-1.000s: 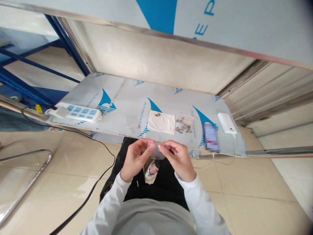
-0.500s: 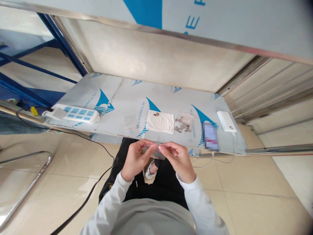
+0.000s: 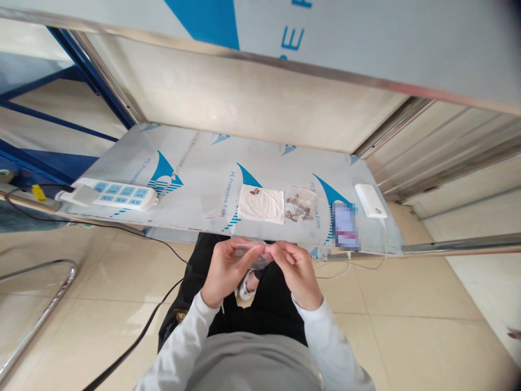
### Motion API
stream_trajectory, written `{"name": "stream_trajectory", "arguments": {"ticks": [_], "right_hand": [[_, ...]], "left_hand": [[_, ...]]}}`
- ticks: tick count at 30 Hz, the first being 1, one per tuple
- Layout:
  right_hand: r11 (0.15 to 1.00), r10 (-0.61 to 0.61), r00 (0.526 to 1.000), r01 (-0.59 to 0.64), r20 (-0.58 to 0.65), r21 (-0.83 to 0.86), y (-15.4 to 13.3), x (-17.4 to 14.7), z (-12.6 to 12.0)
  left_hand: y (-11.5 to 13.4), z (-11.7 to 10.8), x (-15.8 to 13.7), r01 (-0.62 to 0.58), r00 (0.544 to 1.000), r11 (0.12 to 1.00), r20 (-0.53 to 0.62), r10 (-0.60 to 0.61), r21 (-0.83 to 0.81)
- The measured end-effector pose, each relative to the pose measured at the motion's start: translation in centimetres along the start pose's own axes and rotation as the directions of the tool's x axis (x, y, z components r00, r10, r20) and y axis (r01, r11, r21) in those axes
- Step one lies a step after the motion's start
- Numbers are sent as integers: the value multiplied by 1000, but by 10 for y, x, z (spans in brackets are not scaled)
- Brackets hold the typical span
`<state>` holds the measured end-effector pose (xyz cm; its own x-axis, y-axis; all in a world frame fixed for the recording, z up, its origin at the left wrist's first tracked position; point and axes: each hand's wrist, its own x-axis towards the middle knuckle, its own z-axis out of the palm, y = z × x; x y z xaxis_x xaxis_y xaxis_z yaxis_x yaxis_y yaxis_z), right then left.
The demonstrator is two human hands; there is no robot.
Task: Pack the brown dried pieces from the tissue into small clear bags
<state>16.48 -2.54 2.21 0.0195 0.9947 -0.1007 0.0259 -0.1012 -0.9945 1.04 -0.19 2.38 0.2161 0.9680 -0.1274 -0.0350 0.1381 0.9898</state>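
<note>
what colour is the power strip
Head view: the power strip is white with light blue socket panels.

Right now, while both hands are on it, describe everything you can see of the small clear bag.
The small clear bag looks like thin, see-through plastic. The left hand and right hand pinch it near its upper edge, between thumbs and fingers. Its lower part shows beneath the thumbs, just in front of the near edge of the shelf and over the dark trousers in view. Fingers hide much of it; whether it is sealed or holds anything cannot be told.
</note>
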Motion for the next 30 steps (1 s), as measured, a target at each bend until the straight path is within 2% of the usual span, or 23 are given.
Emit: {"name": "stream_trajectory", "arguments": {"ticks": [6,11,14,16,19,21,23,26,30], "right_hand": [[1000,-2,996,0,-90,-22,8,2,4],[999,21,994,-17,-108,33,11,7,4],[998,44,996,-41,-80,41,12,5,5],[998,55,996,-53,-66,34,13,5,6],[999,46,998,-46,-43,18,10,7,3],[998,50,999,-50,-14,23,5,11,0],[998,62,998,-62,11,30,-1,13,-2],[997,68,997,-69,25,33,-7,12,-1],[999,44,999,-43,-17,25,-6,16,-2]], "left_hand": [[-5,4,-3,-62,993,994,-94,70,90],[-9,-1,0,-66,997,995,55,62,68],[-12,-4,1,-82,996,995,29,81,60],[-14,-4,3,-50,999,998,11,49,26],[-15,-5,4,-19,999,1000,37,19,-7],[-13,-6,4,-41,996,999,74,41,-2],[-11,-7,3,-68,995,997,76,66,27],[-12,-9,1,-80,997,991,18,79,108],[-26,-20,7,-143,989,966,4,146,215]]}}
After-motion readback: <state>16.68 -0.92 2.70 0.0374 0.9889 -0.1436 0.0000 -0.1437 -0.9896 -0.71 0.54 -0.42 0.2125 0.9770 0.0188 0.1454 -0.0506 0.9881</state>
